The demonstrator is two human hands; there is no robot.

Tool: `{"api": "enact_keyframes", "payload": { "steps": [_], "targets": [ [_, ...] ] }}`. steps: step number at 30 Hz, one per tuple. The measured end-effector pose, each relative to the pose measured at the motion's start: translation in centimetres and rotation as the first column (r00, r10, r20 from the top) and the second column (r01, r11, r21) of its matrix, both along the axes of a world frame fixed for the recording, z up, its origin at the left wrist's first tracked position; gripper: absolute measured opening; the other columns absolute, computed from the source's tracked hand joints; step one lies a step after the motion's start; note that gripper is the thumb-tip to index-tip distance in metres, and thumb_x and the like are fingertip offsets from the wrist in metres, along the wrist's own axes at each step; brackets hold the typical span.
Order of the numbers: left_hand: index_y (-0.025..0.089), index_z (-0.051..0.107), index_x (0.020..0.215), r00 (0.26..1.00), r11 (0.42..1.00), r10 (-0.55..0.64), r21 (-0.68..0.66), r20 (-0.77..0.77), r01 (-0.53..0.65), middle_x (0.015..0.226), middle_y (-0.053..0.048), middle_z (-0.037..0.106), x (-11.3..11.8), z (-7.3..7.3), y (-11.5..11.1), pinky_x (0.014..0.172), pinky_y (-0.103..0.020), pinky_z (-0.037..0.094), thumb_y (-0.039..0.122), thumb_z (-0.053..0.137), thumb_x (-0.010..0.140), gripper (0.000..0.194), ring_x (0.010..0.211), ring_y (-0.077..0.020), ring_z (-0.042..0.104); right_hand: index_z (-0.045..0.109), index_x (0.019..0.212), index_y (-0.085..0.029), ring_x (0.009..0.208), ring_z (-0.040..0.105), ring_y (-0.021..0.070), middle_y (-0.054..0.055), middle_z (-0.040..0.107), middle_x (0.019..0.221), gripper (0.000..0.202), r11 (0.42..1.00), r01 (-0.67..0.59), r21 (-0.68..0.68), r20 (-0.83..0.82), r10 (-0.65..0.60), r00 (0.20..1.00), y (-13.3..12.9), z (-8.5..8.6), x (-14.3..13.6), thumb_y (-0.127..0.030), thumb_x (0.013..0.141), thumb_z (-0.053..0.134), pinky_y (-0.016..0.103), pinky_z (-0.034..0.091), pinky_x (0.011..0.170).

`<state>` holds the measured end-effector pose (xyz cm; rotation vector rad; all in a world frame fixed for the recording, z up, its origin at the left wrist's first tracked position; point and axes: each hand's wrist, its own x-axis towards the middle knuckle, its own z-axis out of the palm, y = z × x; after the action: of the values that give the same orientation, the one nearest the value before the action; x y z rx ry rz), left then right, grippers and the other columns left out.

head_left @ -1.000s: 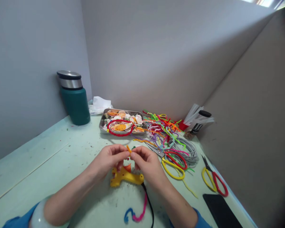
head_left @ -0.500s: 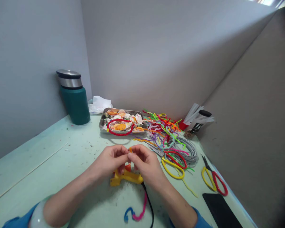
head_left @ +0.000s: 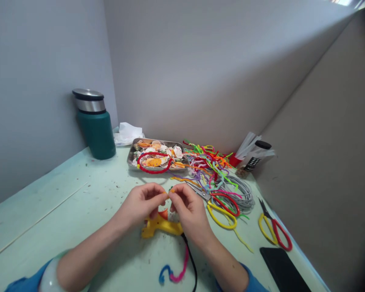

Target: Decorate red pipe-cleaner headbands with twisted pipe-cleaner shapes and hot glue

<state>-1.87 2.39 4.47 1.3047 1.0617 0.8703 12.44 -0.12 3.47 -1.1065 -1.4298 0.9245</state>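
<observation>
Fingertip to fingertip, my left hand (head_left: 145, 201) and my right hand (head_left: 189, 207) pinch a short orange pipe cleaner (head_left: 168, 195) between them, mostly hidden by the fingers. Below the hands a yellow glue gun (head_left: 166, 227) lies on the table, its black cord (head_left: 192, 259) running toward me. A small orange-red piece (head_left: 163, 213) shows just above the gun; its kind is unclear. Near the cord is a bent blue and pink pipe cleaner (head_left: 179, 278).
Behind the hands stands a metal tray (head_left: 130, 167) of shells with a red pipe-cleaner loop (head_left: 153, 172). To the right are tangled pipe cleaners (head_left: 209, 156), grey wire (head_left: 246, 198), scissors (head_left: 222, 215), more scissors (head_left: 273, 229) and a black phone-like slab (head_left: 282, 269). A green bottle (head_left: 96, 134) stands left.
My hands have shifted slightly apart, and the orange pipe cleaner that stuck up between my fingertips now lies lower, stretched between them. Everything on the table stays put.
</observation>
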Motion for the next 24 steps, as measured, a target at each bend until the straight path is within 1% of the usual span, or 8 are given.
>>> {"api": "enact_keyframes", "payload": {
  "steps": [4,6,8,10,13,18,21,24],
  "targets": [
    [0.016,0.058,0.072,0.989,0.996,0.017,-0.09,0.149,-0.004,0.053,0.006,0.052,-0.3,0.1,0.2,0.042,-0.019,0.035,0.033,0.062,0.072,0.018,0.039,-0.0061,0.043,0.056,0.078,-0.02,0.061,0.052,0.0105,0.001,0.052,0.082,0.012,0.995,-0.051,0.081,0.046,0.048,0.998,-0.1,-0.4,0.1,-0.025,0.087,0.049,0.023,0.043,0.058],
    [0.015,0.058,0.072,0.981,0.994,0.012,-0.113,0.195,0.01,0.057,0.005,0.054,-0.5,0.0,0.3,0.042,-0.018,0.034,0.032,0.063,0.072,0.018,0.04,-0.0052,0.042,0.056,0.079,-0.021,0.06,0.052,0.0105,0.0,0.052,0.081,0.012,0.994,-0.059,0.093,0.008,0.058,0.998,0.0,-0.6,0.1,-0.025,0.087,0.048,0.023,0.043,0.059],
    [0.015,0.058,0.073,0.978,0.993,-0.016,-0.11,0.21,0.039,0.06,0.003,0.056,-0.7,0.0,0.5,0.042,-0.018,0.035,0.031,0.063,0.073,0.017,0.04,-0.0051,0.043,0.055,0.08,-0.021,0.059,0.051,0.0106,-0.002,0.051,0.074,0.011,0.996,-0.045,0.082,-0.052,0.049,0.997,0.1,-0.7,0.2,-0.025,0.087,0.048,0.023,0.042,0.059],
    [0.015,0.058,0.073,0.978,0.992,-0.062,-0.096,0.2,0.083,0.06,0.003,0.056,-0.9,-0.1,0.6,0.042,-0.019,0.035,0.031,0.063,0.074,0.017,0.041,-0.0056,0.044,0.055,0.081,-0.021,0.058,0.051,0.0109,-0.003,0.05,0.068,0.01,0.998,-0.04,0.055,-0.1,0.046,0.994,0.2,-0.6,0.3,-0.025,0.087,0.049,0.023,0.041,0.058],
    [0.015,0.059,0.072,0.98,0.986,-0.145,-0.061,0.136,0.154,0.058,0.003,0.056,-1.0,-0.3,0.6,0.043,-0.019,0.036,0.031,0.063,0.075,0.017,0.042,-0.0062,0.046,0.055,0.081,-0.021,0.057,0.051,0.011,-0.004,0.05,0.066,0.008,0.998,-0.052,0.043,-0.122,0.057,0.991,0.2,-0.4,0.5,-0.025,0.086,0.049,0.023,0.041,0.057],
    [0.015,0.061,0.071,0.964,0.964,-0.264,-0.022,0.017,0.264,0.053,0.003,0.057,-1.0,0.0,0.3,0.043,-0.019,0.038,0.031,0.062,0.075,0.016,0.042,-0.0079,0.047,0.055,0.076,-0.02,0.063,0.049,0.011,-0.002,0.05,0.072,0.012,0.996,-0.053,0.073,-0.022,0.054,0.998,0.0,-0.2,0.5,-0.02,0.086,0.048,0.023,0.04,0.062],
    [0.015,0.062,0.068,0.956,0.957,-0.291,-0.008,-0.024,0.291,0.05,0.003,0.056,-0.8,0.4,0.0,0.043,-0.019,0.037,0.031,0.062,0.075,0.017,0.041,-0.008,0.048,0.056,0.074,-0.019,0.066,0.048,0.0115,-0.001,0.051,0.073,0.012,0.996,-0.066,0.06,0.016,0.065,0.998,0.0,0.0,0.6,-0.02,0.085,0.05,0.023,0.039,0.063],
    [0.015,0.062,0.069,0.961,0.961,-0.276,-0.019,-0.008,0.275,0.052,0.002,0.058,-0.7,0.3,0.0,0.043,-0.019,0.037,0.032,0.062,0.076,0.018,0.041,-0.0081,0.048,0.058,0.077,-0.019,0.062,0.049,0.0111,-0.002,0.053,0.07,0.009,0.995,-0.095,0.007,-0.042,0.095,0.995,0.3,0.5,0.8,-0.022,0.084,0.053,0.022,0.04,0.059]
  ]
}}
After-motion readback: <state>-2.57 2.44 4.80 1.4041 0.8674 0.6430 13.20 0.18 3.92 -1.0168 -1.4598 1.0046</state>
